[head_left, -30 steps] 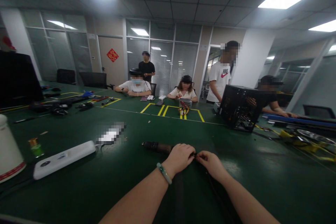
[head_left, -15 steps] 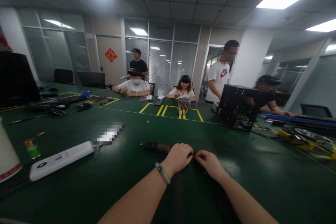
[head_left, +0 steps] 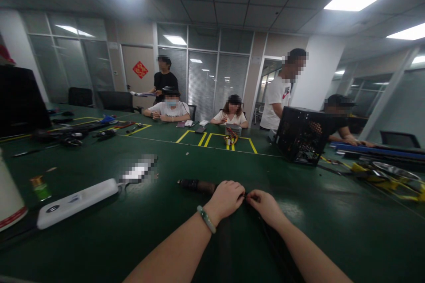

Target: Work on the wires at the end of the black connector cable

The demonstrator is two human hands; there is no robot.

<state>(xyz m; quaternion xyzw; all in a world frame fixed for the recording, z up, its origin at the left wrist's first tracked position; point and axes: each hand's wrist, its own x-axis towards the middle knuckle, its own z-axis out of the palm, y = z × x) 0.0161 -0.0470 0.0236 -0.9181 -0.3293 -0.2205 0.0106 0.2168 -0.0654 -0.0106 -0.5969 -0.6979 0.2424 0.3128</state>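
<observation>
A dark cylindrical tool (head_left: 201, 185) with a brownish sleeve and a small metal tip lies on the green table, its tip toward the left. My left hand (head_left: 227, 199), with a bangle at the wrist, covers the tool's right end. Its fingertips are pinched together, close to those of my right hand (head_left: 264, 205), which is pinched too. Between them a tiny dark piece (head_left: 245, 195) shows, too small to name. From beside my right hand a dark cable-like strip (head_left: 270, 234) runs toward me, partly lost against the table.
At left stand a white power strip (head_left: 78, 201), a small green bottle (head_left: 40, 189) and a pale container (head_left: 8, 194). An open black computer case (head_left: 302, 137) is at right, near yellow straps (head_left: 385, 179). Co-workers sit and stand across the table (head_left: 159, 230).
Both my hands keep almost the same pinched pose beside the tool. In the background, a standing person in black has shifted left, and papers now show in that person's hands.
</observation>
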